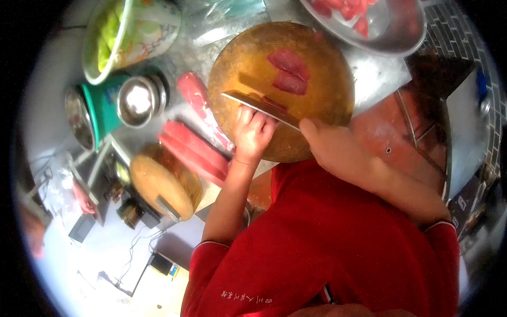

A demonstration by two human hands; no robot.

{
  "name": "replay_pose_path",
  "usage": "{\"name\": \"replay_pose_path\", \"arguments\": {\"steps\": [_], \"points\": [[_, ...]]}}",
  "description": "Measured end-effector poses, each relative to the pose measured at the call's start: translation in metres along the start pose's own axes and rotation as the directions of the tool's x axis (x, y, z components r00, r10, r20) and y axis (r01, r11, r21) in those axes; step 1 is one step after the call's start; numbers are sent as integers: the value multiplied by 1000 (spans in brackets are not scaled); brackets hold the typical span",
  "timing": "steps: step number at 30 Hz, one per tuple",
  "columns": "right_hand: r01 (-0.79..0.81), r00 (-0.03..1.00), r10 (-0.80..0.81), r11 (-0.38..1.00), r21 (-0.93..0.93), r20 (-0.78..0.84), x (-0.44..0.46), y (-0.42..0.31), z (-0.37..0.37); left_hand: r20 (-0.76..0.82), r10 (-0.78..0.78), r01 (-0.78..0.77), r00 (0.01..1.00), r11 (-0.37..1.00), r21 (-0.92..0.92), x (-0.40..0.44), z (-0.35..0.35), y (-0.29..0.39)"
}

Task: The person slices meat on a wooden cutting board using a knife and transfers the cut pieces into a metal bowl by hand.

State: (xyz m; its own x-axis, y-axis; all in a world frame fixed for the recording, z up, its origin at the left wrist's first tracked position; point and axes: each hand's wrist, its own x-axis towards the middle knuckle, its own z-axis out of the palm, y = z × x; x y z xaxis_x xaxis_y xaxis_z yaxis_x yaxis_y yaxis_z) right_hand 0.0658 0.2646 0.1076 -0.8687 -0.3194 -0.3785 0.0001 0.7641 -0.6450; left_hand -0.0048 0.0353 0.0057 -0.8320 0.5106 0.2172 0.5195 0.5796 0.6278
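A cleaver [259,107] crosses the round wooden chopping block [330,74], its handle hidden in my right hand [338,150], which is closed around it. Against the near side of the blade, my left hand [253,131] is curled, with its knuckles close to the steel. Its fingers press down on a piece of dark red meat, mostly hidden by the hand and the blade. A thin strip of meat [274,103] shows just beyond the blade. Farther up the block lie flat dark red slices [289,71].
Long pieces of red meat [193,150] lie left of the block, near a wrapped piece [198,95]. Steel bowls [138,101] and a green-filled bucket [119,37] stand farther left. A metal basin [396,37] with red pieces is at upper right. Another chopping block [158,177] carries a blade.
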Motion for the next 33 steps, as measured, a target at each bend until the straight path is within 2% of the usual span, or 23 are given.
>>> {"name": "replay_pose_path", "arguments": {"steps": [3,6,9,12,15,18,21,24,27,28,30,32,33], "points": [[-145,979,152,987,-62,133,-33,-2,-8,-11,27,-26,1000,1000,14,6,1,-1],[-102,991,109,992,-80,79,-22,-3,-7,5,-8,8,1000,1000,22,3,-2,5],[42,999,-42,999,-16,29,40,-6,-2,-28,-14,15,999,1000,9,6,-4,5],[19,999,-16,998,52,-50,44,-3,8,-32,-19,20,999,1000,20,5,-3,8],[-50,999,49,997,-65,-17,-4,6,13,-44,20,-19,999,999,27,6,-5,7],[-66,998,67,997,-51,11,2,5,10,-56,15,-15,998,1000,4,8,-6,9],[16,999,-14,997,74,-37,56,-5,11,-23,-17,18,1000,999,31,8,-8,12],[68,993,-63,996,54,-102,82,7,18,-6,-68,68,998,998,5,3,-9,17],[-85,985,94,994,65,-142,64,24,-3,-1,-56,56,998,998,21,10,-11,20],[-87,978,98,994,67,-184,56,30,-7,15,-52,51,999,998,39,7,-16,23],[-99,950,115,993,69,-289,45,49,-19,10,-142,142,990,990,-16,11,-24,29],[-85,926,159,971,222,-343,16,59,-23,18,-222,222,975,972,-80,18,-29,37],[-71,912,180,954,293,-367,0,63,-23,-56,-195,192,979,979,-66,25,-30,31]]}}
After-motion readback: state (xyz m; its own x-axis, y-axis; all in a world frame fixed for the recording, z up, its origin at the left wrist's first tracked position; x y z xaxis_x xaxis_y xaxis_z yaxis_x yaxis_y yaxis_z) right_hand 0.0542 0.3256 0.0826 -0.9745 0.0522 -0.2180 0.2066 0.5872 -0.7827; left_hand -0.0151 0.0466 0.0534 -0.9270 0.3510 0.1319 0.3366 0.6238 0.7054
